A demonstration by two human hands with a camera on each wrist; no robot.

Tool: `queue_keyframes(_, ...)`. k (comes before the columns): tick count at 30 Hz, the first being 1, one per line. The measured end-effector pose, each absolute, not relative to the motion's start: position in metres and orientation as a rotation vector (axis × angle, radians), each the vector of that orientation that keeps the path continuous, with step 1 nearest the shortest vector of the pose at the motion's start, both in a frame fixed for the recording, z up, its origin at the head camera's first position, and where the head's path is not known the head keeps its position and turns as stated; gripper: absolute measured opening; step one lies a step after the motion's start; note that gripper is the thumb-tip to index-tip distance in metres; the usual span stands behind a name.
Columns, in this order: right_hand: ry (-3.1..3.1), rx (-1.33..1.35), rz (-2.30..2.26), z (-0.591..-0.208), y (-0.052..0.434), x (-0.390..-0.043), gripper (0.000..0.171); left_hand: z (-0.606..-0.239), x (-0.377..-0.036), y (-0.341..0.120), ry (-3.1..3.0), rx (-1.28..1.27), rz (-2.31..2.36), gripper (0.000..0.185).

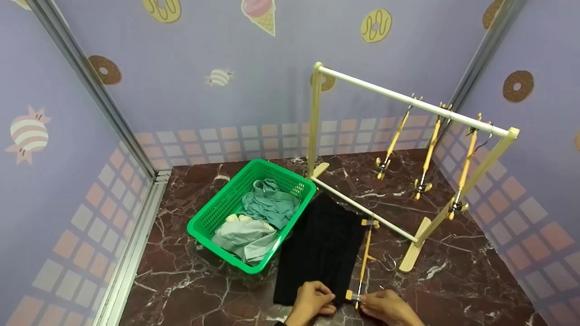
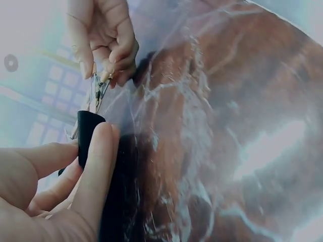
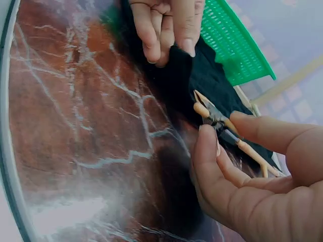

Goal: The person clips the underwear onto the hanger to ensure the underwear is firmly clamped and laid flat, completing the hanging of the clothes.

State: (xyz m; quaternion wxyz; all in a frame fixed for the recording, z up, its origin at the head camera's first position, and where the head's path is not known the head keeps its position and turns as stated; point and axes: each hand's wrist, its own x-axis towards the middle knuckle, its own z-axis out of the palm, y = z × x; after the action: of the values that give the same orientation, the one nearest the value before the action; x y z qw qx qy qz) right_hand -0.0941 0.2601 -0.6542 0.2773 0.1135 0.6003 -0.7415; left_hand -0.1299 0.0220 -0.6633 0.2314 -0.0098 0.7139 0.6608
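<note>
A black garment [image 1: 321,249] lies flat on the dark marbled surface, with a wooden clip hanger [image 1: 364,260] along its right side. My left hand [image 1: 313,299] pinches the garment's near right corner between thumb and fingers; in the left wrist view the black cloth [image 2: 90,133] stands up from that grip. My right hand [image 1: 387,305] squeezes the hanger's near clip [image 3: 214,118] between thumb and fingers. The jaws of that clip point at the cloth edge, right beside it. At the garment's far right corner sits the hanger's other clip [image 1: 370,223].
To the left, a green basket [image 1: 222,251] holds teal cloth [image 1: 272,203] and pale grey cloth [image 1: 244,237]. A wooden rack with a white rail [image 1: 371,86] stands at the right, and several clip hangers [image 1: 429,156] hang from it. Patterned walls enclose the surface.
</note>
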Motion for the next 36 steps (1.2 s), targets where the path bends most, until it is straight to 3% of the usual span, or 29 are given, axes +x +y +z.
queue_keyframes(19, 1.494, 0.332, -2.133, -0.655, 0.254, -0.094, 0.022, -0.666, -0.135, 0.034, 1.774, -0.179, 2.282, 0.016)
queue_keyframes(36, 1.471, 0.41, -2.177, -0.651, 0.248, -0.095, 0.015, -0.662, -0.133, 0.041, 1.553, -0.286, 2.393, 0.019)
